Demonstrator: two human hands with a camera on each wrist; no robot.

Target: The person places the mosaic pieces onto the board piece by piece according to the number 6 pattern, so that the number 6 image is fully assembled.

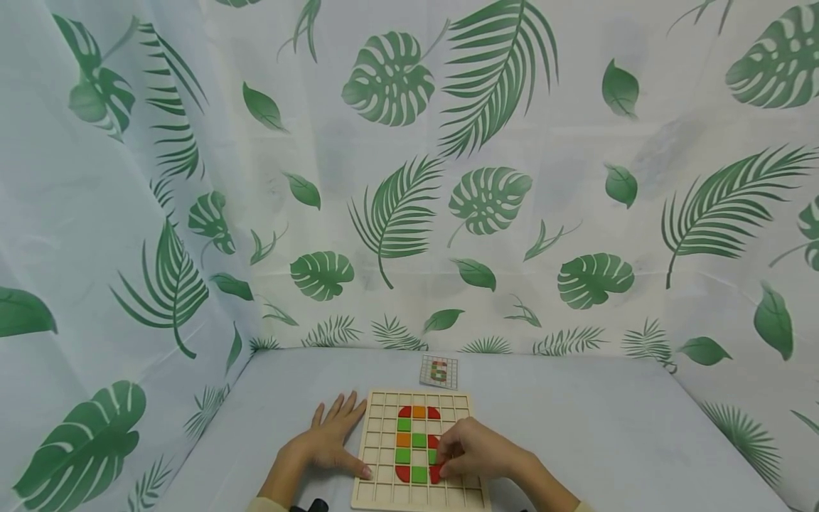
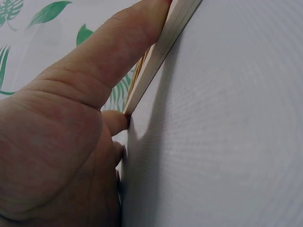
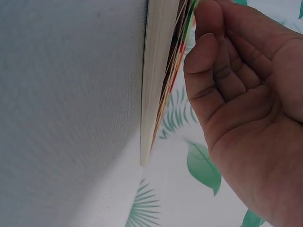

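A wooden grid board (image 1: 377, 494) lies on the table, with red, green and orange tiles in its cells forming a figure 6. My left hand (image 1: 329, 439) lies flat at the board's left side, fingers spread; its thumb rests on the rim, seen also in the left wrist view along the board's edge (image 2: 151, 68). Over the figure's lower right, my right hand (image 1: 480, 451) pinches a rounded red tile (image 1: 436, 475) at the bottom corner, fingers curled and thumb against them. That hand partly hides a green tile (image 1: 432, 456) and another red tile (image 1: 433, 441).
A small pattern card (image 1: 425, 370) showing a coloured 6 lies behind the board. The pale table (image 1: 576, 419) meets a leaf-print curtain (image 1: 544, 142) at the back and sides. A black object (image 1: 318, 505) shows at the bottom edge, near the left forearm.
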